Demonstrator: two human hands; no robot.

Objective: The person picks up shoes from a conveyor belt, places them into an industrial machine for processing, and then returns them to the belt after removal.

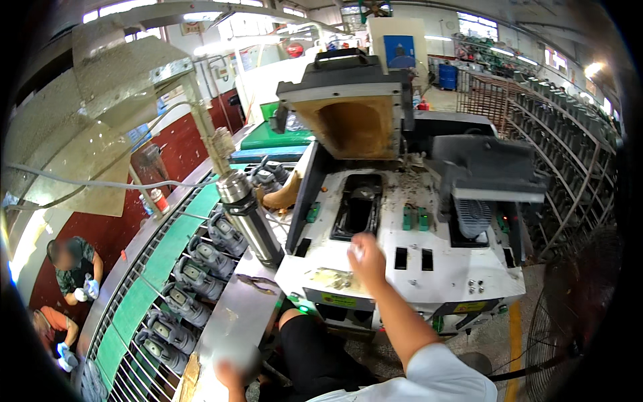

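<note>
My right hand reaches over the white top of a two-station machine, just in front of its left station. Its fingers are closed around a small whitish thing I cannot make out. Beyond it lies a black, shoe-shaped recess. Above that, a heavy lid stands raised, showing a tan lining with a deep hollow. My left hand is low beside the metal bench, its fingers smeared and partly hidden. Pliers lie on the bench. A brown boot stands left of the machine.
Along the left runs a green roller conveyor with several grey clamp-like shoe forms. A metal cylinder rises beside the machine. The right station's dark lid hangs over a grey ribbed form. Racks, a fan and two people surround this.
</note>
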